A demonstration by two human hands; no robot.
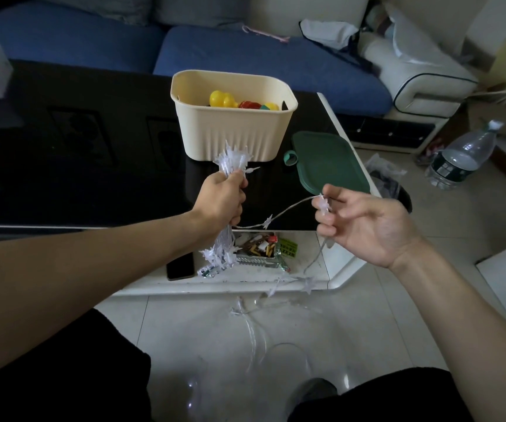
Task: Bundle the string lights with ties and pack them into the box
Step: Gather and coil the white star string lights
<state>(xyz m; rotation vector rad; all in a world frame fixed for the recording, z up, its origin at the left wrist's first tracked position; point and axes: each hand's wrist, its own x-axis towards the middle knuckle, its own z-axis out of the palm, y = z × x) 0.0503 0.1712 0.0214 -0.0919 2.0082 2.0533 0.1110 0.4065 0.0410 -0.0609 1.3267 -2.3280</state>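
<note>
My left hand (222,201) grips a gathered bundle of clear string lights (232,161) with white star-shaped bulbs; loops stick out above and below the fist. My right hand (364,222) pinches one star on the loose strand (288,210), palm up. That strand runs from the bundle to my right fingers, then hangs down to the floor (254,312) between my knees. The cream plastic box (230,129) stands on the dark table just beyond my left hand, with yellow and red toys inside. Its green lid (328,161) lies to the right of it.
A black phone (180,266) and snack packets (264,249) lie on the table's white lower shelf. A blue sofa (245,56) runs behind the table. A large water bottle (462,156) lies on the tiled floor at right, near a plastic bag.
</note>
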